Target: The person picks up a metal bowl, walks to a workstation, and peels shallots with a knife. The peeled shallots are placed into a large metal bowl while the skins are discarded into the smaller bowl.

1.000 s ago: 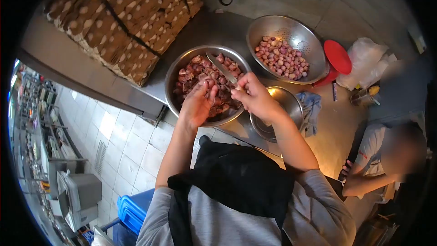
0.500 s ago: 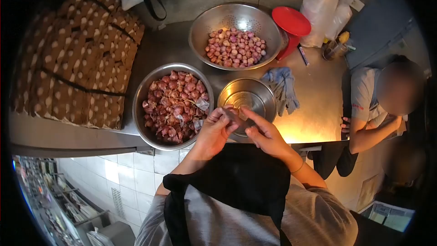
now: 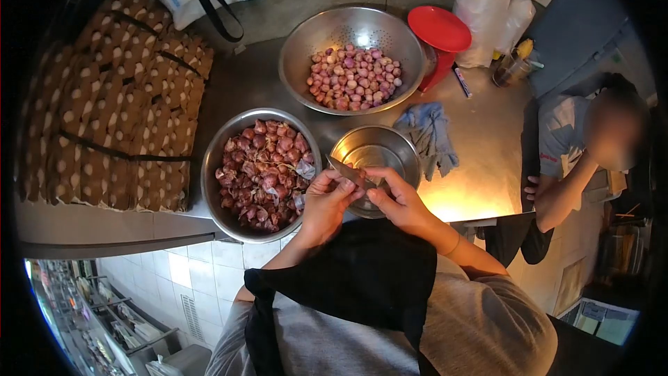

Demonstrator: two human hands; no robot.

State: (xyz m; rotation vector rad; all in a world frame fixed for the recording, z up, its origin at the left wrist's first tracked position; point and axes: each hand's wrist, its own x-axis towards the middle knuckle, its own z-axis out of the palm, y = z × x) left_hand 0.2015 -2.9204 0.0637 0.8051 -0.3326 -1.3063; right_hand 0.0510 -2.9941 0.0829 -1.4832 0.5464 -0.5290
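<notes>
Over the near rim of a small steel bowl (image 3: 410, 157), my two hands meet at the fingertips. My left hand (image 3: 325, 210) is closed on a small dark blade (image 3: 342, 168), whose tip points up and left. Fingers pinched, my right hand (image 3: 403, 207) touches the blade's other end; a small item in its grip is too hidden to name. To the left, unpeeled red shallots (image 3: 261, 167) fill a steel bowl (image 3: 211, 198). Behind, a perforated steel colander (image 3: 296, 42) holds peeled pink shallots (image 3: 355, 78).
Stacked egg trays (image 3: 125, 111) stand at left. A red scale (image 3: 440, 29), plastic bags (image 3: 483, 17), a marker (image 3: 462, 81), a blue-grey cloth (image 3: 428, 136) and a cup (image 3: 511, 69) occupy the right side. A co-worker (image 3: 567, 143) sits beside the table's right end.
The blade has swung from pointing toward the small bowl to pointing up and left. My right index finger has curled in. The co-worker's raised arm is nearer the head. The view has shifted slightly.
</notes>
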